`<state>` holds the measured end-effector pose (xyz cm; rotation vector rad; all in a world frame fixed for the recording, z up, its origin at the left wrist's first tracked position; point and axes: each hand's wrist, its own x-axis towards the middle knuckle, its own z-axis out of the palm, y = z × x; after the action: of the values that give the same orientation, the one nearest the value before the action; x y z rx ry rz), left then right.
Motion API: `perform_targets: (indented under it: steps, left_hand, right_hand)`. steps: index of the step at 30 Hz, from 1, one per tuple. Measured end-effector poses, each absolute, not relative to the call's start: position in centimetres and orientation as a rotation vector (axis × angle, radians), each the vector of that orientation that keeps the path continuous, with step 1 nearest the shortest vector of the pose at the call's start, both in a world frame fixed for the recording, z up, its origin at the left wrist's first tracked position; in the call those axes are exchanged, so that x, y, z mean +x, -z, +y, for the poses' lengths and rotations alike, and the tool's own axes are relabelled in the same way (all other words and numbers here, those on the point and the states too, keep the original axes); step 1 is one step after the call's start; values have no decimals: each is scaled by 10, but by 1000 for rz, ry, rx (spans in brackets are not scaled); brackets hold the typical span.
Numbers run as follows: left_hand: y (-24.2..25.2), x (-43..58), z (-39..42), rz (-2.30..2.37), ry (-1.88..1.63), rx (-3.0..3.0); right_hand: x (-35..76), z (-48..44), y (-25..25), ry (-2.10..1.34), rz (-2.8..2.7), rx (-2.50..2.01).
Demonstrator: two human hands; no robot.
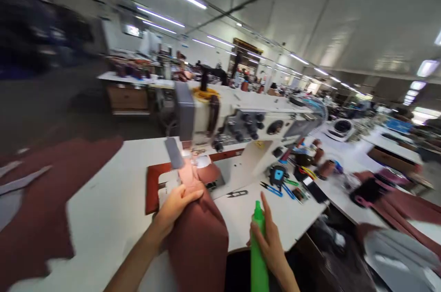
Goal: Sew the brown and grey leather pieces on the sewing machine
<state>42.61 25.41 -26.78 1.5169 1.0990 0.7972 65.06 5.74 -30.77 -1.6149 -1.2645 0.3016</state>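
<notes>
My left hand (177,204) pinches a reddish-brown piece of fabric (198,246), thumb on top, just in front of the sewing machine's needle area. The fabric runs from under the lit head of the white sewing machine (253,158) down over the table's front edge. In my right hand (270,241) is a green bottle (258,255) with a narrow tip, held upright at the table's front edge. My right fingers are closed round it, with the index finger stretched up beside the tip. A pair of thread snips (237,193) lies between the machine and the bottle.
More reddish-brown fabric (44,181) covers the table's left side. Right of the machine lie blue-handled snips (272,189), a tape measure (277,175) and a phone (314,189). Further right is another worktable with fabric and a dark object (367,191). Other workstations stand behind.
</notes>
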Motion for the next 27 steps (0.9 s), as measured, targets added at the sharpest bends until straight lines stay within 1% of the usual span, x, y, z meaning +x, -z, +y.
perform_targets:
  steps: [3, 7, 13, 27]
  left_hand:
    - [259, 424, 251, 1045, -810, 1482]
    - [249, 422, 245, 1009, -834, 1506]
    - [248, 423, 243, 993, -867, 1508]
    - [253, 424, 243, 1003, -916, 1548]
  right_hand:
    - [606, 118, 282, -403, -1608, -1453]
    - [585, 155, 262, -451, -1779, -1415]
    - [582, 166, 255, -511, -1853, -1404]
    - [579, 170, 257, -462, -1828, -1435]
